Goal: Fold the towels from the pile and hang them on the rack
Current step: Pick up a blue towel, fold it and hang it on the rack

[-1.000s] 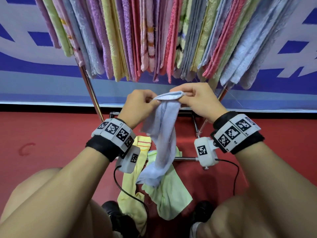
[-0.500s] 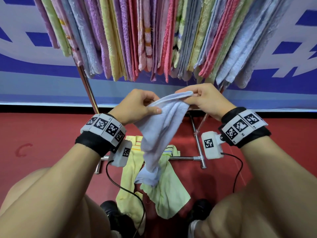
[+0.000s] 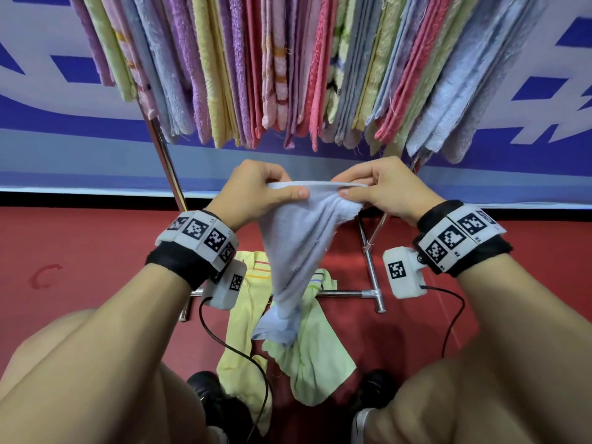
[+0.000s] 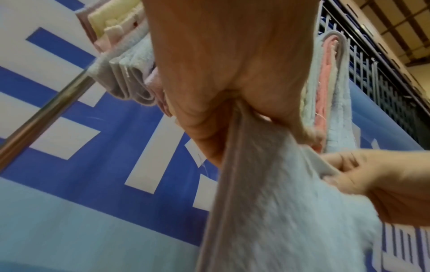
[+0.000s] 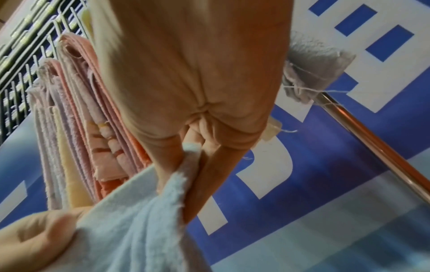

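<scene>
A pale blue towel (image 3: 296, 248) hangs bunched between my two hands, below the rack's row of hung towels (image 3: 288, 68). My left hand (image 3: 256, 192) pinches its top hem at the left, thumb on the near side. My right hand (image 3: 378, 190) pinches the same hem a short way to the right. The hem (image 3: 320, 185) runs taut between them. In the left wrist view the towel (image 4: 267, 211) drops from my left hand's (image 4: 232, 103) grip. In the right wrist view the towel (image 5: 139, 230) passes between my right hand's (image 5: 193, 156) fingers.
Two yellow-green towels (image 3: 314, 357) lie on the red floor by my feet. The rack's metal upright (image 3: 166, 168) and base bar (image 3: 346, 293) stand just ahead. A blue and white banner (image 3: 64, 129) backs the rack. Wrist camera cables (image 3: 230, 347) dangle.
Both hands have drawn apart along the towel's top hem, which now runs level and taut. The hanging part has spread wider.
</scene>
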